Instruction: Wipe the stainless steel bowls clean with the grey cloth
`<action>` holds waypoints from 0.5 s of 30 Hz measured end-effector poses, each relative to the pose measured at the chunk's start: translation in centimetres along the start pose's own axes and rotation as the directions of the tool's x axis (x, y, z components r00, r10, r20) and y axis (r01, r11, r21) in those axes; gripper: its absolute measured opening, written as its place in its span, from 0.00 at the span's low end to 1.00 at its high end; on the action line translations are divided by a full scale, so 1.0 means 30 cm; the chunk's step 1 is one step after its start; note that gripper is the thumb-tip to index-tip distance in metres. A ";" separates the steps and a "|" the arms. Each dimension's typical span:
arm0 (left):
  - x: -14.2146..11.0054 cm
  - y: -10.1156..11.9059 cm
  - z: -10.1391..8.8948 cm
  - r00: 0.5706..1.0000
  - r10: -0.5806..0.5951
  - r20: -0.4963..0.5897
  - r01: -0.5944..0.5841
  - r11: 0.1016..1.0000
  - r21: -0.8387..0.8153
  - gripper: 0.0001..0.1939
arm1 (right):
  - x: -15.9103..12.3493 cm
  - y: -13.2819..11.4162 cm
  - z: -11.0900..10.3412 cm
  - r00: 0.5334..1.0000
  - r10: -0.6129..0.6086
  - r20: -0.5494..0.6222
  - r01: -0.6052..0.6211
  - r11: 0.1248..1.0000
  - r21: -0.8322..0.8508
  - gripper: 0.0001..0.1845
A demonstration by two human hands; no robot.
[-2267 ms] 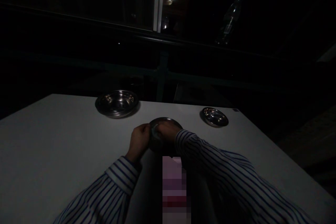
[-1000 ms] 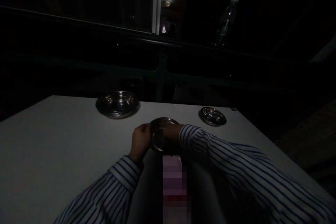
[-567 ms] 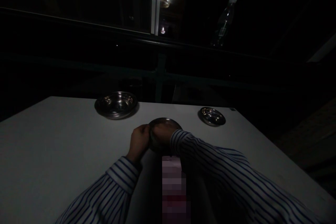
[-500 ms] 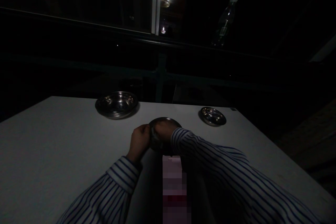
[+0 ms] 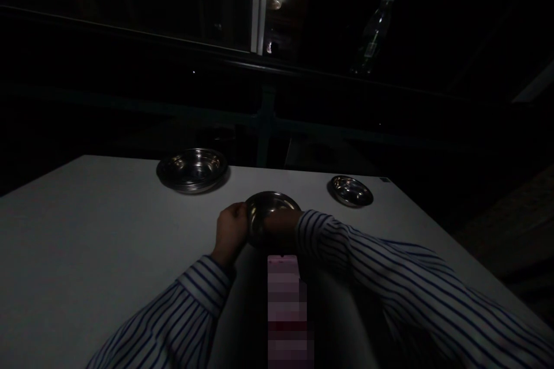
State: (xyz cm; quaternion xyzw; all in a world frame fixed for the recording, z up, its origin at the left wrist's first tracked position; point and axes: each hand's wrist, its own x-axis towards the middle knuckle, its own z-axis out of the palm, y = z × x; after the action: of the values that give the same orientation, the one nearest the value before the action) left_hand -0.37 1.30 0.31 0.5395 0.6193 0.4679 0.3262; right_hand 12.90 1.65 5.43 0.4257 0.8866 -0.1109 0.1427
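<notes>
A shiny metal bowl [image 5: 269, 200] is in front of me near the middle of the white table, its opening facing up. My left hand [image 5: 230, 232] is closed on the bowl's left rim, the thumb on top. My right hand [image 5: 281, 227] reaches into the bowl from the right, its back and wrist toward me. Its fingers look curled down against the inside, but they are in deep shadow. What they hold, if anything, I cannot make out. Both arms wear blue-striped sleeves.
Stacked metal bowls [image 5: 193, 172] stand at the table's far left, and a smaller metal dish [image 5: 351, 191] at the far right. A pink, partly pixelated panel [image 5: 283, 294] shows below the bowl. A clear bottle [image 5: 375, 34] stands beyond the white table [image 5: 130, 230].
My right hand has moved right and toward me inside the bowl, baring more of its far inner wall. A pale patch seen beside its fingers is now hidden. My left hand keeps its place.
</notes>
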 end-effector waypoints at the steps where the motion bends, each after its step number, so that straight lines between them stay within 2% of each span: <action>1: 0.000 -0.001 0.001 1.000 -0.001 0.003 0.001 1.000 -0.003 0.19 | -0.005 0.002 -0.001 1.000 -0.011 0.011 0.011 1.000 -0.010 0.12; 3: 0.000 -0.002 0.003 1.000 -0.001 0.011 0.001 1.000 -0.007 0.19 | -0.004 -0.002 -0.002 0.999 -0.047 0.013 0.047 0.998 -0.032 0.13; 7: -0.004 0.006 0.000 1.000 0.013 0.023 -0.013 1.000 -0.005 0.19 | 0.030 -0.029 0.001 0.994 -0.060 -0.091 0.056 0.997 -0.052 0.14; 11: -0.013 0.019 -0.006 0.999 0.023 0.025 -0.023 1.000 -0.002 0.18 | 0.056 -0.029 -0.005 0.982 0.000 -0.188 -0.013 0.998 -0.066 0.15; 15: -0.014 0.015 -0.005 1.000 0.015 0.026 -0.014 1.000 -0.016 0.19 | 0.044 0.010 -0.012 0.974 0.084 -0.210 -0.103 0.991 -0.080 0.15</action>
State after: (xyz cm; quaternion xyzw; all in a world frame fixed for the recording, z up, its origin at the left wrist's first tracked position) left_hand -0.25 0.83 0.74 0.5475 0.6073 0.4680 0.3353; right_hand 12.28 2.89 5.27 0.4694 0.8797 -0.0191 0.0741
